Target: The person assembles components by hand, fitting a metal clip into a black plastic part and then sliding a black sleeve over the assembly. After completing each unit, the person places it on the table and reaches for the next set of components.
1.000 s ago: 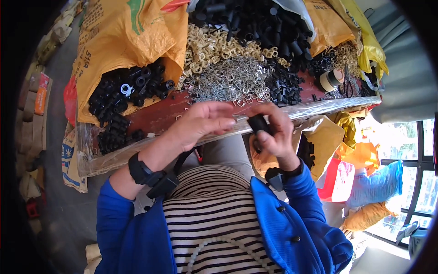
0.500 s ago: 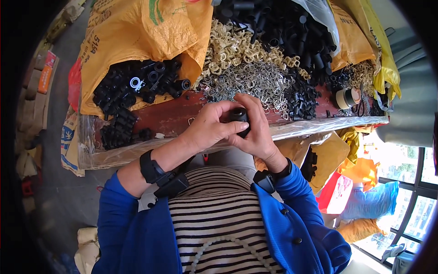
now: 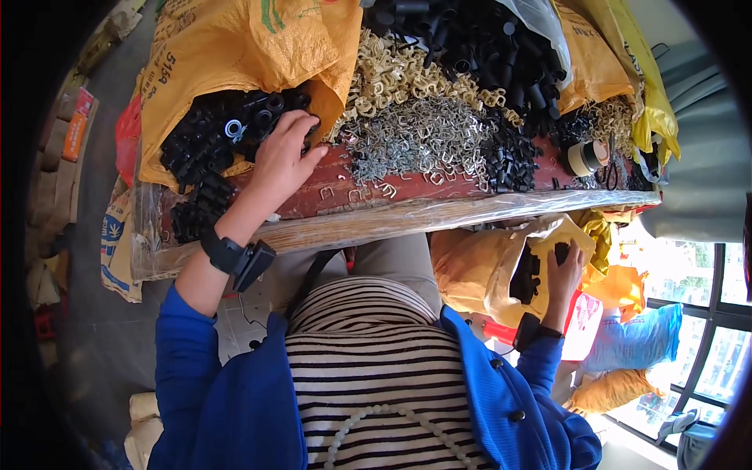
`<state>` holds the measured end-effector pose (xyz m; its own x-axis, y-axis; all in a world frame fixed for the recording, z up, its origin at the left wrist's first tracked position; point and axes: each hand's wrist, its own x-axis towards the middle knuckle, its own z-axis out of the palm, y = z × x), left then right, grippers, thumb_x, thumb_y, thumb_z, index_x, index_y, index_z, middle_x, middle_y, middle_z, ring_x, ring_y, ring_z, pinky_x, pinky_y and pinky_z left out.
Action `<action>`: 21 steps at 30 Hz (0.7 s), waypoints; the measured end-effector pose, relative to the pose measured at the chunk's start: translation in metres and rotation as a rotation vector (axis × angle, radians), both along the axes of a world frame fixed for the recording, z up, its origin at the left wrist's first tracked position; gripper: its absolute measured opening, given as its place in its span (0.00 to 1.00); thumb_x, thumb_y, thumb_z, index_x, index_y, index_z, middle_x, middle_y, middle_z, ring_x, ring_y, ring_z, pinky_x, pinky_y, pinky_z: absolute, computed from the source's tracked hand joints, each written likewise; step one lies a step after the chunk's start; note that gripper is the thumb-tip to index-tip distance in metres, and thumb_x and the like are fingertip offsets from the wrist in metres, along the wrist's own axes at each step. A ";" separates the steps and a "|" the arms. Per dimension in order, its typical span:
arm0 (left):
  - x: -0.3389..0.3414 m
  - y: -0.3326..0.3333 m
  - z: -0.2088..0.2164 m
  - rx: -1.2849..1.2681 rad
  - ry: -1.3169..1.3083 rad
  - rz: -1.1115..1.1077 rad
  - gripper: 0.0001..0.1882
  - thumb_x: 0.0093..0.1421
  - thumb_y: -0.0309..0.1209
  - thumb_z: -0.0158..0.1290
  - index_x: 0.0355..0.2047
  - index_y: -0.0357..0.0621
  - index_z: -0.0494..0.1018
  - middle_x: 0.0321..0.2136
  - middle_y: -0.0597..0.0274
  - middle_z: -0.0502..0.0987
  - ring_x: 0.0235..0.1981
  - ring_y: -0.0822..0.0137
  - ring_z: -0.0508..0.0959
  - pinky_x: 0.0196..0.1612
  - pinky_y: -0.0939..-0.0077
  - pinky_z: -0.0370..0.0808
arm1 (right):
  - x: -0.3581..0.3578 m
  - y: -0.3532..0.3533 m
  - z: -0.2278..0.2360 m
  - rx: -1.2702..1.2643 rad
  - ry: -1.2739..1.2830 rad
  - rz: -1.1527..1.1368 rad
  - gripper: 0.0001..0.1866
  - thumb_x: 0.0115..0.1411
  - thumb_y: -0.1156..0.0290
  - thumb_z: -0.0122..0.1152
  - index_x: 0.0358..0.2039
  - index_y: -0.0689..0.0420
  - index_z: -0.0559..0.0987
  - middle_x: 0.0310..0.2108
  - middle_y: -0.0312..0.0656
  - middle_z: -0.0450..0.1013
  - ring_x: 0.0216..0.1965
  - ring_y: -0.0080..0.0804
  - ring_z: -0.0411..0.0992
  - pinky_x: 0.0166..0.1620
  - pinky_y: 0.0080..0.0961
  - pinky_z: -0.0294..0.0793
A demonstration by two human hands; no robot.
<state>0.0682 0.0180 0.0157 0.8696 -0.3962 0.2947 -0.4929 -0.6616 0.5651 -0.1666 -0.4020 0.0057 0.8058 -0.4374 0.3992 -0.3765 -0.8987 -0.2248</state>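
My left hand (image 3: 283,160) reaches over the tabletop to the mouth of an orange woven sack (image 3: 227,55). Its fingers are apart and curved over the black plastic fittings (image 3: 200,141) that spill out there; the fingertips touch or nearly touch one at the sack's edge. One fitting in the pile carries a pale ring (image 3: 233,130). Down at the right, below the table edge, my right hand (image 3: 565,278) is at an open tan sack (image 3: 486,274). A black plastic piece (image 3: 562,252) is in its fingers, above similar black parts inside the sack.
Heaps of cream clips (image 3: 392,74), silvery metal clips (image 3: 423,141), small black pieces (image 3: 513,157) and black tubes (image 3: 501,55) cover the red tabletop (image 3: 313,196). A tape roll (image 3: 583,159) lies at the right. The plastic-wrapped table edge (image 3: 407,215) runs before me.
My hands have parted from the black piece they held together over the table edge. The left went left to the orange sack; the right went down to the tan sack with a black piece.
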 end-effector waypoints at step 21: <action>0.017 0.030 -0.013 -0.328 0.348 0.023 0.12 0.51 0.24 0.48 0.37 0.39 0.64 0.27 0.66 0.66 0.22 0.78 0.67 0.24 0.87 0.65 | 0.174 0.185 -0.041 0.026 0.086 0.724 0.05 0.43 0.70 0.48 0.19 0.57 0.64 0.19 0.40 0.61 0.18 0.37 0.67 0.21 0.29 0.67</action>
